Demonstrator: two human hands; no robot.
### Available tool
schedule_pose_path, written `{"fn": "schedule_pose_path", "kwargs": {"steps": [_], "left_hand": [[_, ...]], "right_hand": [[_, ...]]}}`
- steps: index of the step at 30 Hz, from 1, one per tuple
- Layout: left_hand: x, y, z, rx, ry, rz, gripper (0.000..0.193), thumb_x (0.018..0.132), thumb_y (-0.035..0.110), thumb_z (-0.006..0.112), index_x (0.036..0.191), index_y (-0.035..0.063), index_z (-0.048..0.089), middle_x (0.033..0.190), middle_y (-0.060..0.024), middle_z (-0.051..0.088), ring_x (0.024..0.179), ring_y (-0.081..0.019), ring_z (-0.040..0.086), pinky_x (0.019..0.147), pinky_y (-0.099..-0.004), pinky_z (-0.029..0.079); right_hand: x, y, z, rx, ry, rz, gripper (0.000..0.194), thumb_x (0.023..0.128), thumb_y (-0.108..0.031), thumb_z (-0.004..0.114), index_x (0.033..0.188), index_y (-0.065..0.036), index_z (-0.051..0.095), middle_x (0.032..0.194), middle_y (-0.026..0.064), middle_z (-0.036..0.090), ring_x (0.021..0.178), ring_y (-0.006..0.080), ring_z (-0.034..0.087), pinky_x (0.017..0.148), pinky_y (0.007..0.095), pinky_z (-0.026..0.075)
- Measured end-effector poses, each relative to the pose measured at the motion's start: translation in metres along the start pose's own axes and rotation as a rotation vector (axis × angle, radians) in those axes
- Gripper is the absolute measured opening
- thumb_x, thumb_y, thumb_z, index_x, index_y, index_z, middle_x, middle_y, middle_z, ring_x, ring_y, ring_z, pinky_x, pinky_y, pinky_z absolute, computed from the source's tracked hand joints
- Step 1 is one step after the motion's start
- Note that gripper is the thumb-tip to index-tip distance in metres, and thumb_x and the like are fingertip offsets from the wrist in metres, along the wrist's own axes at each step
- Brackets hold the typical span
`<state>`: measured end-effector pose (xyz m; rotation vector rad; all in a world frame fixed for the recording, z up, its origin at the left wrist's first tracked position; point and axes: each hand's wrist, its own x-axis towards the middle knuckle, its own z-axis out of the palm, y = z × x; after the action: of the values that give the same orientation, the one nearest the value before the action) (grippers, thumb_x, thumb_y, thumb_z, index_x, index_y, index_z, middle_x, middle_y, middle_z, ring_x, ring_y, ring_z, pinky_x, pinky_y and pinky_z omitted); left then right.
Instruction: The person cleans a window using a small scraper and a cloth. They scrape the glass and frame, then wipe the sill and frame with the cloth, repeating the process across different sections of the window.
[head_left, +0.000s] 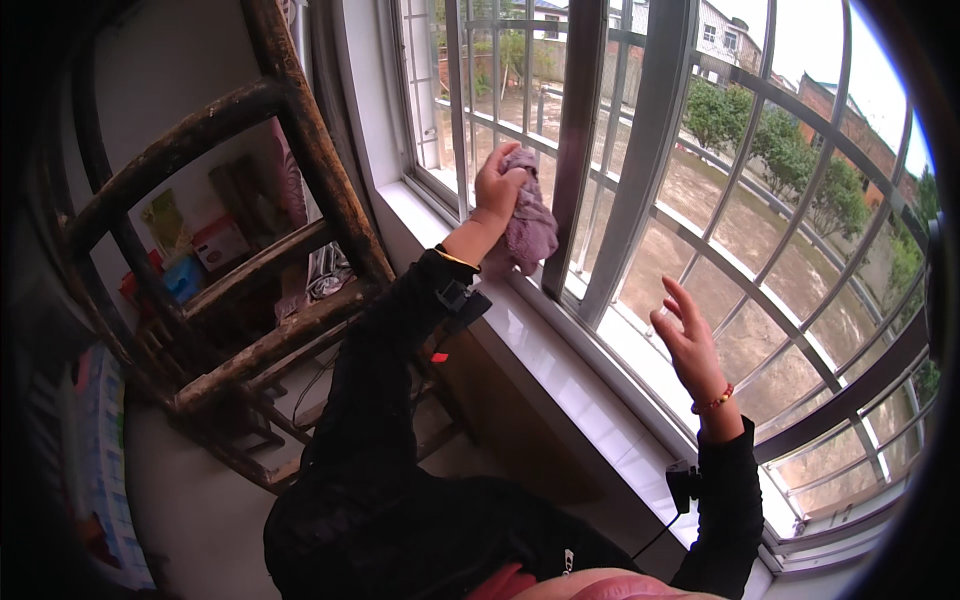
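Note:
My left hand (496, 187) grips a crumpled mauve cloth (531, 221) against the glass of a sliding window, beside its dark vertical frame bar (576, 150). The lower end of the cloth hangs just above the window track. My right hand (686, 341) is raised in front of the window's right part, fingers apart and holding nothing. Whether its fingertips touch the glass I cannot tell. Below both hands runs a glossy white tiled windowsill (555, 352). Metal security bars (750, 142) stand outside the panes.
A worn dark wooden frame (330, 165) with crossbars stands close on the left. Behind it are a blue bag (182, 279) and a pinkish box (220, 241). Blue checked fabric (112, 457) lies at the far left. Beneath the sill is a brown panel (495, 405).

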<state>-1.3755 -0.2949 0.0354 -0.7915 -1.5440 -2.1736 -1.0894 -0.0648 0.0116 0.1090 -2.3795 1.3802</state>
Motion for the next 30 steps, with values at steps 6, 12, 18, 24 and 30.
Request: {"fn": "schedule_pose_path", "kwargs": {"steps": [6, 12, 18, 24, 30], "left_hand": [[-0.059, 0.025, 0.019, -0.252, -0.217, -0.254, 0.055, 0.076, -0.005, 0.053, 0.130, 0.0012, 0.048, 0.105, -0.0075, 0.058, 0.091, -0.0151, 0.056, 0.083, -0.0248, 0.048], [-0.016, 0.011, -0.080, -0.200, -0.257, -0.410, 0.055, 0.073, -0.004, 0.052, 0.128, -0.0005, 0.049, 0.101, -0.0096, 0.060, 0.089, -0.0170, 0.059, 0.082, -0.0271, 0.049], [0.018, -0.015, -0.148, 0.184, -0.203, -0.197, 0.050, 0.070, -0.003, 0.051, 0.120, -0.0029, 0.055, 0.093, -0.0052, 0.059, 0.080, -0.0105, 0.055, 0.072, -0.0203, 0.046], [0.065, -0.030, -0.188, 0.120, -0.127, -0.240, 0.049, 0.070, -0.002, 0.053, 0.118, -0.0032, 0.056, 0.092, -0.0032, 0.059, 0.078, -0.0098, 0.053, 0.071, -0.0195, 0.044], [0.102, -0.047, -0.251, 0.096, -0.171, -0.352, 0.057, 0.069, -0.001, 0.054, 0.126, 0.0000, 0.052, 0.095, -0.0079, 0.060, 0.082, -0.0143, 0.057, 0.075, -0.0229, 0.048]], "right_hand": [[0.059, 0.004, 0.013, 0.114, 0.016, -0.004, 0.058, 0.092, -0.033, 0.060, 0.138, -0.004, 0.040, 0.137, 0.0235, 0.045, 0.125, 0.0338, 0.048, 0.100, 0.0398, 0.041], [0.128, -0.019, 0.067, -0.209, 0.144, 0.038, 0.059, 0.092, -0.035, 0.059, 0.137, -0.001, 0.041, 0.124, 0.0238, 0.056, 0.111, 0.0291, 0.058, 0.091, 0.0351, 0.047], [0.155, -0.034, 0.115, -0.292, 0.211, 0.044, 0.064, 0.087, -0.036, 0.061, 0.133, 0.004, 0.043, 0.119, 0.0266, 0.058, 0.112, 0.0359, 0.058, 0.095, 0.0395, 0.045], [0.175, 0.000, 0.145, -0.037, 0.174, 0.035, 0.064, 0.088, -0.031, 0.062, 0.138, 0.000, 0.037, 0.119, 0.0260, 0.058, 0.112, 0.0316, 0.058, 0.093, 0.0368, 0.046], [0.201, 0.035, 0.190, -0.163, -0.008, 0.034, 0.069, 0.086, -0.033, 0.066, 0.141, -0.004, 0.036, 0.130, 0.0259, 0.051, 0.118, 0.0338, 0.053, 0.097, 0.0385, 0.043]]}}
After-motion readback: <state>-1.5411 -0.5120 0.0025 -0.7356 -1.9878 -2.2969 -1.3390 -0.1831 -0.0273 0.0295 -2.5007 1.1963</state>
